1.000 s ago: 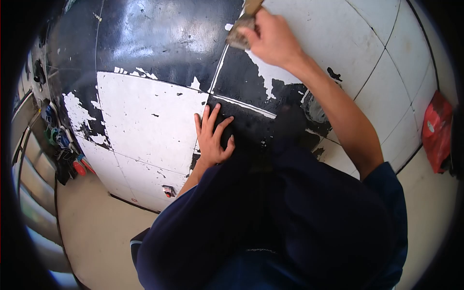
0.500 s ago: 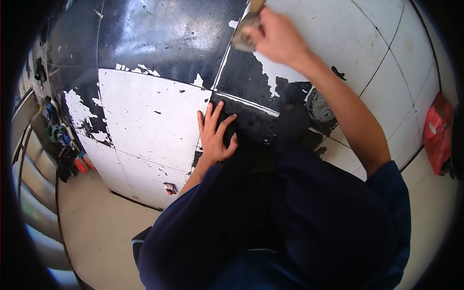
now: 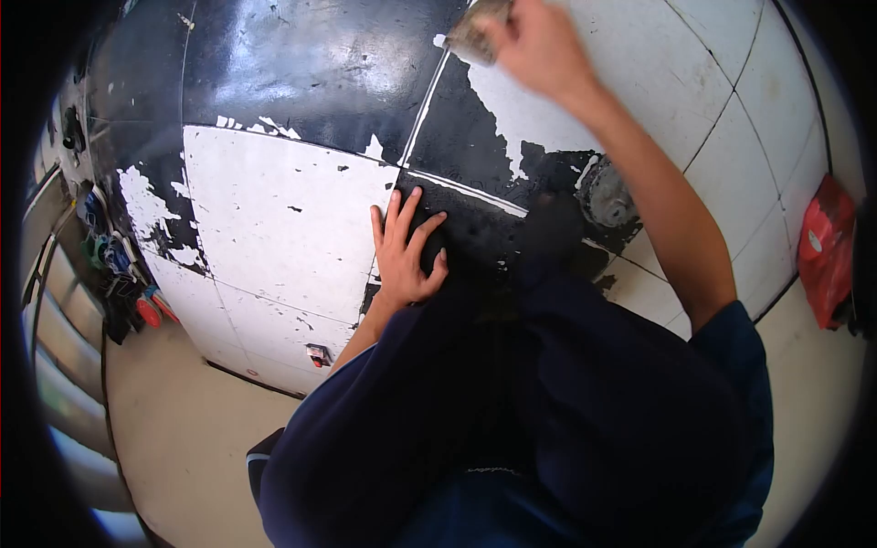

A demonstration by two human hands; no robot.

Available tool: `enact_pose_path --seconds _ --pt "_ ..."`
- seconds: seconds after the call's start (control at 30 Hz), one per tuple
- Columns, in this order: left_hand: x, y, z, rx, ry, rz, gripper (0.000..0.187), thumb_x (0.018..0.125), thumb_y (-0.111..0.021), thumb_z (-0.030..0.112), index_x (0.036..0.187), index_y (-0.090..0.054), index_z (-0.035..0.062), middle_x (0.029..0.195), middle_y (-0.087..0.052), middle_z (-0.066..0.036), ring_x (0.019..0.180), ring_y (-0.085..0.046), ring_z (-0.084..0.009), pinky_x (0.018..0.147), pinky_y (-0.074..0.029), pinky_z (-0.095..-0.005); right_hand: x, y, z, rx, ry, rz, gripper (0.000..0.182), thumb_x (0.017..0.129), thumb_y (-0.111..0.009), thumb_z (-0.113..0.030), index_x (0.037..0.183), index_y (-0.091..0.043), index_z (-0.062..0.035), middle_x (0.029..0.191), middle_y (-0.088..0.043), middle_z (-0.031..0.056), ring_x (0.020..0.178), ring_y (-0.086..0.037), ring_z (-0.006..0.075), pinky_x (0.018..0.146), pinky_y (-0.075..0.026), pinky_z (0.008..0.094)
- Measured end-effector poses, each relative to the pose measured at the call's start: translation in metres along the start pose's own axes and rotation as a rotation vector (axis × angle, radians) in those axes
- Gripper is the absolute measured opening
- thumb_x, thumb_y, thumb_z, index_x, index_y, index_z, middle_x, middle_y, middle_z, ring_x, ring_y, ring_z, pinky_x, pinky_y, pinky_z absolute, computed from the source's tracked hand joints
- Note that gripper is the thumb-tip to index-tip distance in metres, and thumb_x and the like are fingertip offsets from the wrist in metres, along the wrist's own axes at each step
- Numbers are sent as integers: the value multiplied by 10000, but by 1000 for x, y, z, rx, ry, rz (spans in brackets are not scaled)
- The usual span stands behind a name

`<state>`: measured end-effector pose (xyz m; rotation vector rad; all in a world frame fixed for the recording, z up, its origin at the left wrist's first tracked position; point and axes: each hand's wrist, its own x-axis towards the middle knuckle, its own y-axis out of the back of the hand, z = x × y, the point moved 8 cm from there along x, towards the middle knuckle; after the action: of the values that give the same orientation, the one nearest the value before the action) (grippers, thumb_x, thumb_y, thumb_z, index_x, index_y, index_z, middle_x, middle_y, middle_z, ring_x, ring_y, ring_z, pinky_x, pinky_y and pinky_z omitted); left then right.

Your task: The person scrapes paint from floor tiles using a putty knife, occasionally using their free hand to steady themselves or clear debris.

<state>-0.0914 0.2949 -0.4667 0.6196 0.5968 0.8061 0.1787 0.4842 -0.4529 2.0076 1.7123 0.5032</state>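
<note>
In the head view my right hand is closed around a scraper, a flat grey-brown tool blurred by motion. It is at the upper middle, over the seam where black coating meets white tile. My left hand lies flat with fingers spread on the tiled surface, across the edge between a white tile and a dark one. The black coating is patchy, with ragged white areas showing. White lines run along two tile seams.
A round, dirty metal fitting is set in the surface beside my right forearm. A small red-and-white object lies near the lower edge. A red bag is at far right; footwear-like items are at far left beside railings.
My right hand and the scraper have shifted slightly up and to the right along the seam. My left hand stays in place on the surface.
</note>
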Motion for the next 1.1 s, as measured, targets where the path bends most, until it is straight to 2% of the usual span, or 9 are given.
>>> enact_pose_path --seconds 0.2,0.3,0.43,0.6,0.7,0.73,0.83,1.0,1.1 --pt "-3 -1 -1 -5 0 -8 503 775 -631 238 1266 -676 138 1570 -417 -192 1511 -261 -429 1204 -50 -652 14 17 8 73 -147 112 220 932 -590 -77 1083 -551 78 847 -664 308 829 -678 493 729 -533 522" --pt "-3 1 -2 4 -4 1 512 772 -635 242 1272 -674 143 1574 -418 -180 1514 -262 -415 1207 -49 -650 1 -17 -12 -105 244 -85 212 923 -619 -80 1060 -558 70 840 -682 277 796 -701 436 691 -546 468" --pt "1 0 -3 2 -7 7 510 769 -638 238 1269 -675 147 1576 -417 -177 1515 -263 -414 1208 -49 -648 34 18 4 6 -17 39 252 913 -596 -76 1099 -540 85 866 -668 322 845 -667 510 745 -534 531" --pt "-1 1 -2 3 -11 7 508 766 -639 237 1264 -676 149 1579 -415 -175 1517 -262 -414 1208 -49 -646 3 -34 -13 -4 74 -307 241 917 -611 -56 1109 -543 72 853 -693 273 806 -710 424 701 -551 472" --pt "-1 -1 -2 -2 -4 4 507 765 -639 235 1263 -676 147 1579 -416 -175 1518 -260 -414 1210 -50 -644 28 8 0 30 1 44 282 911 -607 -59 1150 -536 73 870 -690 284 831 -686 483 732 -543 512" --pt "-1 -1 -2 -7 0 5 508 764 -638 233 1263 -676 147 1578 -416 -175 1519 -258 -413 1210 -50 -643 26 9 12 85 -149 51 269 915 -603 -60 1138 -536 74 875 -691 281 847 -685 487 743 -545 510" --pt "-2 1 -3 -5 5 -3 507 764 -636 229 1263 -676 146 1579 -416 -174 1521 -253 -413 1210 -50 -645 -2 -14 -15 -2 215 -22 204 920 -618 -56 1070 -551 64 855 -693 265 816 -706 439 704 -554 471" --pt "-5 -1 -2 -2 17 -5 505 764 -634 228 1261 -676 145 1580 -412 -175 1521 -248 -418 1207 -48 -652 19 15 7 4 -81 50 232 927 -601 -72 1106 -548 66 891 -684 303 832 -686 485 748 -548 506" --pt "0 -1 -3 0 6 -9 503 765 -635 230 1259 -678 145 1581 -411 -176 1519 -250 -420 1206 -48 -655 -12 -11 -6 -8 155 -14 174 935 -610 -73 1038 -552 54 839 -686 282 782 -697 457 685 -557 469"
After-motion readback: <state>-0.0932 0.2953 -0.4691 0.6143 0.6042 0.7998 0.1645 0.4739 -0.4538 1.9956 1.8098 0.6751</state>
